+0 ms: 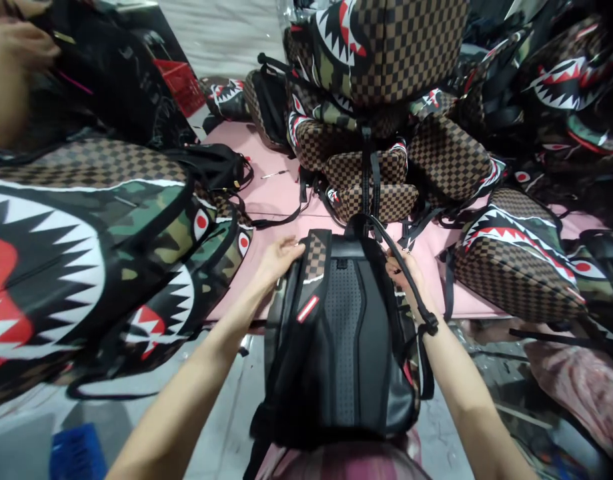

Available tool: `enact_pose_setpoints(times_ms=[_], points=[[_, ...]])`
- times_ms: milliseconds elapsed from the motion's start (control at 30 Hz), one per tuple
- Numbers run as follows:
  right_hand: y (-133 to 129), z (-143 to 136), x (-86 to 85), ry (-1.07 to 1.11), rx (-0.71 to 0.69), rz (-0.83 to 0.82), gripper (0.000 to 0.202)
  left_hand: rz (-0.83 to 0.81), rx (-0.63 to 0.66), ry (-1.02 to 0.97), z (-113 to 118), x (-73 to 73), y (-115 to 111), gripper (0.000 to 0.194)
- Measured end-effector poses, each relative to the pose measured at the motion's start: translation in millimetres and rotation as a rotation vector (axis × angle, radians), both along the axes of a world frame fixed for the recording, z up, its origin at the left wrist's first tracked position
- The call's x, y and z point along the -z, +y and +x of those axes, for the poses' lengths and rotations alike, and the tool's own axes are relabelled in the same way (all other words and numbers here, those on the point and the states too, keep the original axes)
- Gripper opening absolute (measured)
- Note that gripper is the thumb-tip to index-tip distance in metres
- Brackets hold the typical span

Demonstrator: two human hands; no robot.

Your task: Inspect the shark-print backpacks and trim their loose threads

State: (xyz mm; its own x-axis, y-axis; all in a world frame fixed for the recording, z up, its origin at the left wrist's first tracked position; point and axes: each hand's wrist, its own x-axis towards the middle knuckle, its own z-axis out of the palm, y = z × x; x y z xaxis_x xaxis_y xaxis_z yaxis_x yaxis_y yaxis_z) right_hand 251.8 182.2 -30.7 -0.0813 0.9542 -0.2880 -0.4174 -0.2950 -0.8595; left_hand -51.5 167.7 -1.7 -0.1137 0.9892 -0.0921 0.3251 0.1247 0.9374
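A black backpack (343, 333) stands upright at the front edge of the pink table, its padded back and straps facing me. The left strap carries a brown checkered patch and a small red label. My left hand (282, 257) is closed at the backpack's upper left edge, thumb and fingers pressed together by the strap. On the other side, my right hand (402, 267) has its fingers bent at the upper right edge, partly behind a loose black strap (403, 267). What its fingertips grip is hidden.
Shark-mouth backpacks (76, 260) crowd the left side. More checkered bags (416, 53) are piled on the pink table (251, 193), with others at right. Another person's hand (16, 67) is at upper left. A blue crate (77, 453) is on the floor at lower left.
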Motion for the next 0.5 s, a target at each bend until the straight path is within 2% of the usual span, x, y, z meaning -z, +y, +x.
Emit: enact_pose_setpoints(times_ms=[67,100,167,267,333,400,500], points=[[14,5,6.2,0.025,-0.006,-0.035,0.008,0.180,-0.022,0.126,14,-2.3,41,0.041],[20,6,9.0,0.027,-0.015,-0.047,0.008,0.244,0.007,0.186,25,-2.9,63,0.040],[27,8,13.7,0.033,-0.031,-0.064,0.007,0.328,0.142,0.251,54,0.2,107,0.040],[34,9,20.3,0.052,-0.040,-0.074,0.007,0.373,0.450,0.245,97,16.7,160,0.043],[36,12,24.8,0.077,-0.066,-0.096,0.010,0.328,0.637,0.209,117,29.1,181,0.038],[39,17,28.6,0.094,-0.100,-0.126,0.013,0.227,0.770,0.160,127,36.2,193,0.030],[38,34,31.6,0.033,-0.183,-0.152,0.023,0.081,0.855,0.132,132,33.3,197,0.028]])
